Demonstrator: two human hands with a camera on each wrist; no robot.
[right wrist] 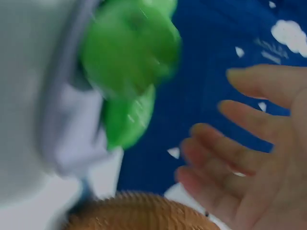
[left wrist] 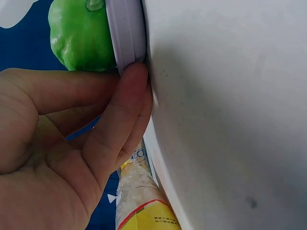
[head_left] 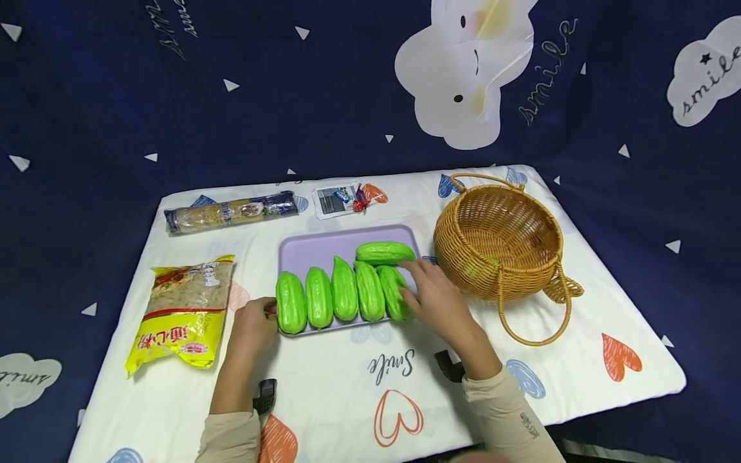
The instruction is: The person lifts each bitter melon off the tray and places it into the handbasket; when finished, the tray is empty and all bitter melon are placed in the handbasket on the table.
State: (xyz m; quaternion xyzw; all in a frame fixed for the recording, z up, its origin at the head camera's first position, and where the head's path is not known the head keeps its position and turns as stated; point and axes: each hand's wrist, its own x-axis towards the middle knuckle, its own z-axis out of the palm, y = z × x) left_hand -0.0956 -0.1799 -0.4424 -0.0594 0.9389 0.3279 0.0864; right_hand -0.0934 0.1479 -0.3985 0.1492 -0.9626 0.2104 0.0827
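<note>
Centre of the frame: left hand [head_left: 255, 325] pinches the near-left edge of the lilac tray [head_left: 315, 247] holding six green gourds [head_left: 345, 288]; right hand [head_left: 435, 297], fingers loosely spread, touches the rightmost gourd beside the wicker basket [head_left: 502, 241].

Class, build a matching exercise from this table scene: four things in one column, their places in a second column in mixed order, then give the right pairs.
Things
1. wicker basket
2. yellow bag
3. green gourds
4. long noodle packet

Places
A. on the purple tray
B. far left corner of the table
C. right of the tray
D. left of the tray, near the left hand

Pairs: 1-C, 2-D, 3-A, 4-B
</note>
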